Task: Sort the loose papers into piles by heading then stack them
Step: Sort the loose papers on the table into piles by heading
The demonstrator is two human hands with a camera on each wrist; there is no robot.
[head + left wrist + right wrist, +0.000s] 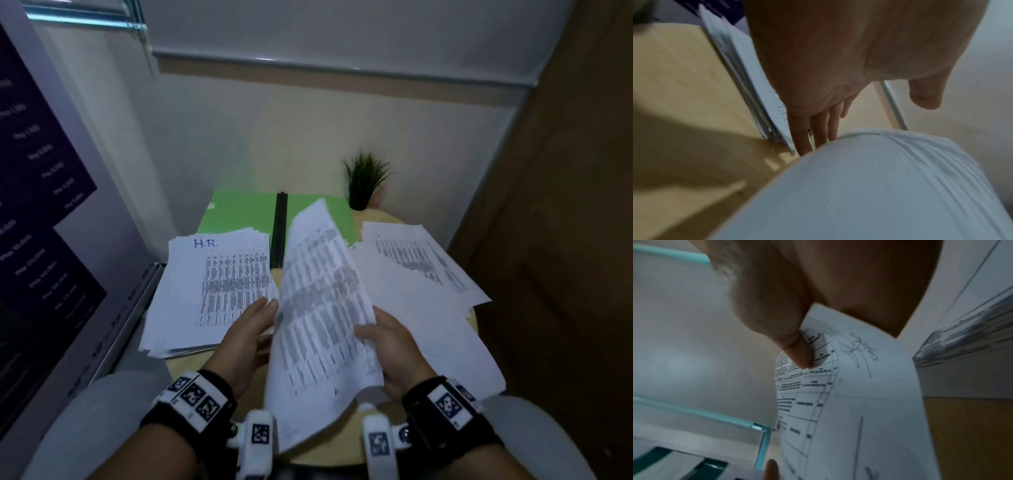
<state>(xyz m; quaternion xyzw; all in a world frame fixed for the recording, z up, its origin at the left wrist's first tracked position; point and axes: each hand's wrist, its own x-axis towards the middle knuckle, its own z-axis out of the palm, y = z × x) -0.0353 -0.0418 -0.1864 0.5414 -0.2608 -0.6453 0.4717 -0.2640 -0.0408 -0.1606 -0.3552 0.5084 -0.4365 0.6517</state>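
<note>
A curled bundle of printed sheets (322,308) stands up over the middle of the table. My right hand (376,334) grips its right edge; in the right wrist view the thumb (797,350) pinches the printed sheet (849,402). My left hand (263,318) lies with straight fingers along the bundle's left side, and its fingertips (813,139) slip behind the white sheets (869,178). A pile headed "H.R." (219,284) lies at the left. Loose printed papers (421,267) spread out at the right.
An open green folder (239,212) with a black spine lies behind the piles. A small potted plant (363,181) stands at the back of the round wooden table (376,214). A monitor (41,205) and a keyboard (113,325) crowd the left side.
</note>
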